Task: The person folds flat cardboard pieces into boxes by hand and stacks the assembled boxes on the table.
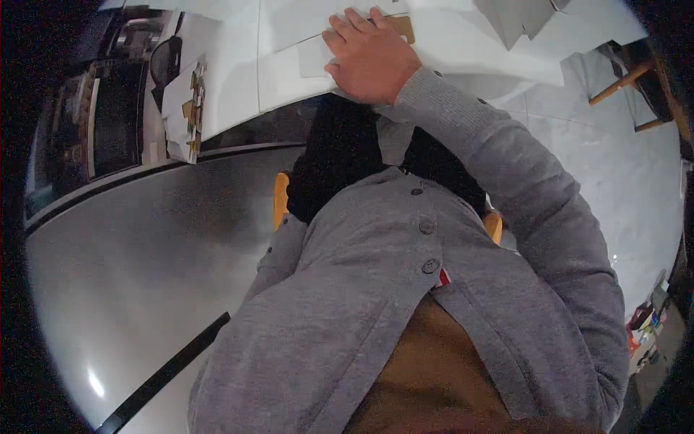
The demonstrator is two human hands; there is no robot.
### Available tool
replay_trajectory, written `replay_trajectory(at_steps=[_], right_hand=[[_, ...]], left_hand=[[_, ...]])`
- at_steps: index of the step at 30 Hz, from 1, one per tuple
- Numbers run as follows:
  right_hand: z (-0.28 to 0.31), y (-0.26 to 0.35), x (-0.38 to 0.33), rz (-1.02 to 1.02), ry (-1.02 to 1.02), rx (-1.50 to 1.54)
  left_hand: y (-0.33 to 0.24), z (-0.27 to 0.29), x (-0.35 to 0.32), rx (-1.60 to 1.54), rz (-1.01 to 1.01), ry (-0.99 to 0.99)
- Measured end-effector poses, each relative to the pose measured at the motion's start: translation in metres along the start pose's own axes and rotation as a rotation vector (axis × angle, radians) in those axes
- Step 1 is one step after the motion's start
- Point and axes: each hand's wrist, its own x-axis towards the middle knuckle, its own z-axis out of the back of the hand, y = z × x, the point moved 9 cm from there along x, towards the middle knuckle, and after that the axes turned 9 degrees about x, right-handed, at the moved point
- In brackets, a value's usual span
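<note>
My right hand (372,61) lies palm down near the front edge of the white table (231,79), its fingers spread. Beneath it is a flat white sheet or card (312,61), partly covered by the palm. A small tan-brown piece (402,29), perhaps card, shows beside the fingers on the right. Only the grey sleeve of my left arm (278,249) shows, low beside my thigh; the left hand itself is hidden.
A folded white card (515,22) stands at the table's far right. Stacked white and brown card pieces (184,116) are at the left edge, beside a dark chair-like shape (166,65). A wooden-legged chair (640,83) stands at the right. Wooden seat edges (281,199) flank my legs.
</note>
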Motion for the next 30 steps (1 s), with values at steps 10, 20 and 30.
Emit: replay_trajectory(at_steps=[10, 20, 30], right_hand=[[-0.012, -0.009, -0.003, -0.057, 0.082, -0.179], [-0.009, -0.009, -0.003, -0.077, 0.087, -0.164], [-0.006, -0.006, -0.001, -0.067, 0.087, -0.158]], left_hand=[[0.022, -0.057, 0.065, -0.020, -0.284, -0.032], [0.047, -0.112, 0.136, -0.032, -0.584, -0.047], [0.055, -0.148, 0.214, -0.072, -0.870, -0.070]])
